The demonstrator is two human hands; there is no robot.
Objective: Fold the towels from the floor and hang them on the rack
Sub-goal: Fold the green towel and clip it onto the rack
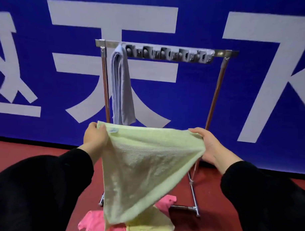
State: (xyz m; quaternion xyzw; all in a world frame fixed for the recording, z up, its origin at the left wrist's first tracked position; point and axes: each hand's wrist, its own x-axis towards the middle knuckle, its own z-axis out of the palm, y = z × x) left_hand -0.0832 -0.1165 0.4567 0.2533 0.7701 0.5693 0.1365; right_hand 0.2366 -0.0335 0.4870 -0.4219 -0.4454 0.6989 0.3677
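A pale green towel hangs spread in front of me, its top edge stretched between both hands. My left hand pinches the top left corner. My right hand grips the top right corner. The towel's lower end droops down to a pile on the floor. Behind it stands a metal rack with a folded grey-blue towel hanging from the left end of its top bar. Pink towels and another pale yellow-green towel lie heaped on the floor under the held one.
A row of grey clips runs along the rack's top bar to the right of the hung towel. A blue wall banner with large white characters stands close behind the rack. The floor is dark red.
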